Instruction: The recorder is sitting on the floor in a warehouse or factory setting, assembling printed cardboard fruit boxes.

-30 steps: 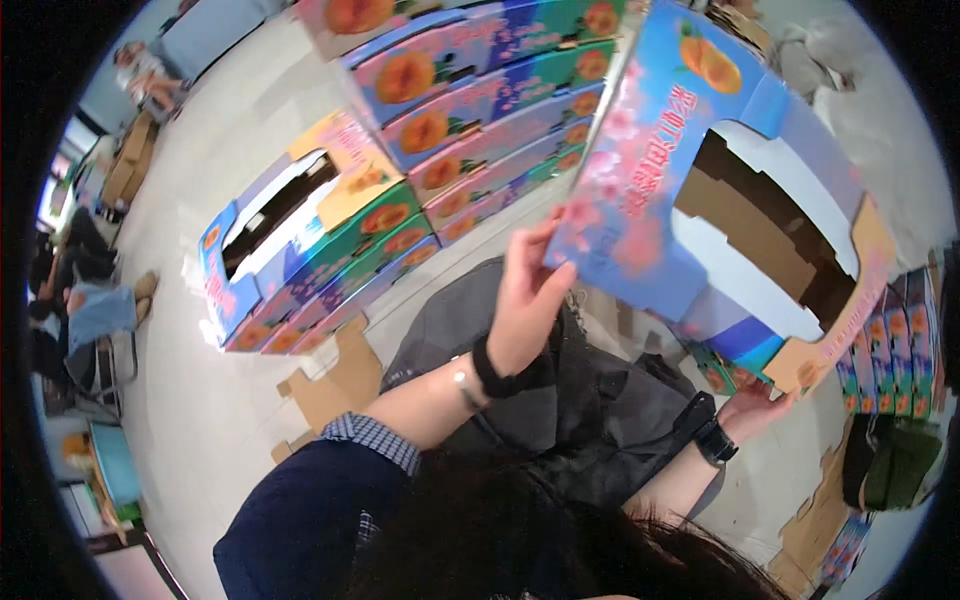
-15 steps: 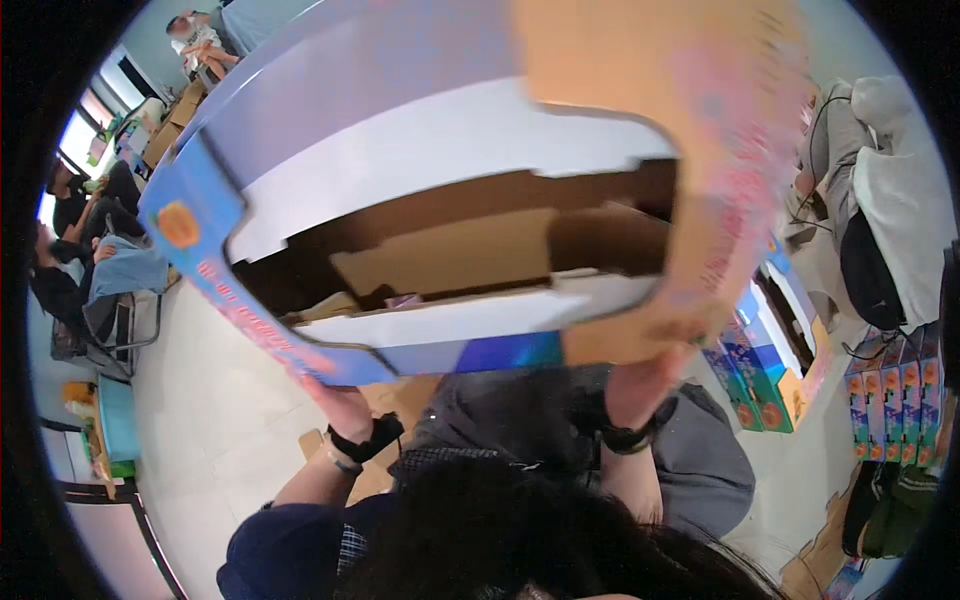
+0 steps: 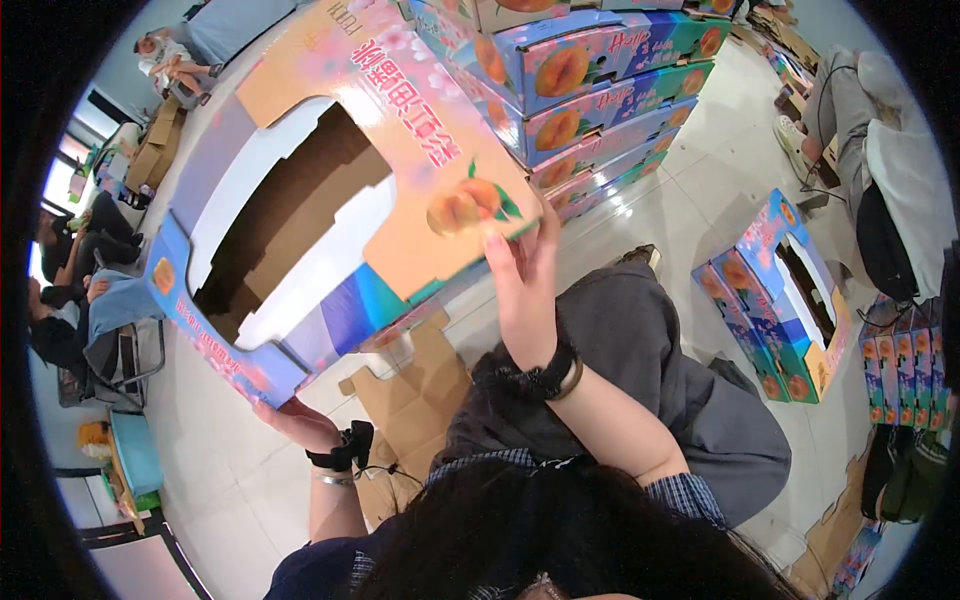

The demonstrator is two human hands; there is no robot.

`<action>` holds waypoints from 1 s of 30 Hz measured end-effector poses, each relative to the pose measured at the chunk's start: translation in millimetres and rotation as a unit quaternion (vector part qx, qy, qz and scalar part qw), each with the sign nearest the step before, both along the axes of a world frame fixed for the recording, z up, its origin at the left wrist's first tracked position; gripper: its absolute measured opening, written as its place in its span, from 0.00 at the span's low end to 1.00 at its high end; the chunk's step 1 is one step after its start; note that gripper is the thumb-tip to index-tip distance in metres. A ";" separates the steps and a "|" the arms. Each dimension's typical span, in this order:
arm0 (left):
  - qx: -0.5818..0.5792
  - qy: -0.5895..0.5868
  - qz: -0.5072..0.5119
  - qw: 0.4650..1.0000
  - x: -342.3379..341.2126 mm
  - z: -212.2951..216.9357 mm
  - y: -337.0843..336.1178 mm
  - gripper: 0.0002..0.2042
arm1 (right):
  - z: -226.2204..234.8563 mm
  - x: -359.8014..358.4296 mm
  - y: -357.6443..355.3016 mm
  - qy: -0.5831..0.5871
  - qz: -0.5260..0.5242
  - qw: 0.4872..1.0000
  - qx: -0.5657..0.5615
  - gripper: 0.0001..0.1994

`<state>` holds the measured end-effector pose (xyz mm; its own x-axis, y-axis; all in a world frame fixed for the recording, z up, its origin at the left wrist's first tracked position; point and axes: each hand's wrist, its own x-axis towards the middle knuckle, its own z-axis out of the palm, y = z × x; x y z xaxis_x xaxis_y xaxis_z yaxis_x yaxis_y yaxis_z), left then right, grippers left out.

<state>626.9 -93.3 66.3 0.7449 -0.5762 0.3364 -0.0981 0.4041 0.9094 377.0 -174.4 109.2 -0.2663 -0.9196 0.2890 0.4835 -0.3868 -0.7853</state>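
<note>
A colourful cardboard fruit box (image 3: 400, 235) printed with peaches is held up in front of me, tilted. Its large cut-out window faces me, and the brown inside shows through it. My right hand (image 3: 525, 285) grips the box's lower right corner, thumb on the printed face and fingers along the side. At the lower left corner, my left hand (image 3: 300, 425) holds the bottom edge, its fingers partly hidden by the box.
A tall stack of matching boxes (image 3: 610, 110) stands just beyond the held one. More boxes (image 3: 785, 310) stand on the floor to my right, with a row of boxes (image 3: 905, 375) farther right. Flat brown cardboard (image 3: 415, 390) lies by my legs. Seated people (image 3: 90, 240) are at the left.
The box has moved left and down and turned, its right side swinging away from me. The stack behind it has come into view. Both hands keep hold of it.
</note>
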 end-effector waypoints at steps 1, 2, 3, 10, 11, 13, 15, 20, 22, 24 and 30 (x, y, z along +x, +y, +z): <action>0.000 -0.023 0.014 1.000 -1.9 -0.7 -4.4 0.28 | -6.9 0.3 -13.1 0.035 -0.040 0.998 -0.022 0.26; 0.003 -0.024 0.013 1.000 1.4 -2.5 -6.2 0.28 | -4.8 0.9 -20.1 0.034 -0.041 0.998 -0.019 0.26; -0.004 -0.026 0.009 1.000 6.7 -4.9 -7.7 0.27 | 0.1 1.3 -25.3 0.013 -0.037 0.999 0.006 0.23; 0.021 0.038 -0.023 0.999 10.5 -1.1 -24.5 0.25 | -3.2 4.6 -65.9 0.048 -0.069 0.988 0.132 0.19; 0.026 0.049 -0.026 0.998 9.9 0.9 -27.0 0.25 | -3.9 3.2 -70.2 0.110 -0.106 0.972 0.177 0.21; 0.034 0.063 -0.029 0.997 9.4 4.7 -30.4 0.25 | -7.5 2.5 -76.0 0.142 -0.126 0.958 0.215 0.26; 0.026 0.078 -0.013 0.997 2.3 11.4 -36.7 0.25 | -10.5 3.3 -78.5 0.140 -0.127 0.960 0.205 0.26; 0.012 0.090 -0.014 0.996 -8.5 23.3 -48.0 0.24 | -25.7 8.3 -88.0 0.151 -0.154 0.955 0.205 0.29; -0.002 0.094 -0.012 0.996 -9.0 23.7 -54.7 0.23 | -32.8 7.1 -93.3 0.165 -0.206 0.955 0.132 0.31; 0.006 0.093 -0.012 0.996 -8.5 24.7 -58.4 0.23 | -27.6 6.3 -92.3 0.163 -0.197 0.957 0.134 0.31; 0.031 0.084 0.019 0.996 -10.1 23.5 -63.3 0.25 | -22.6 3.3 -88.7 0.177 -0.197 0.956 0.125 0.29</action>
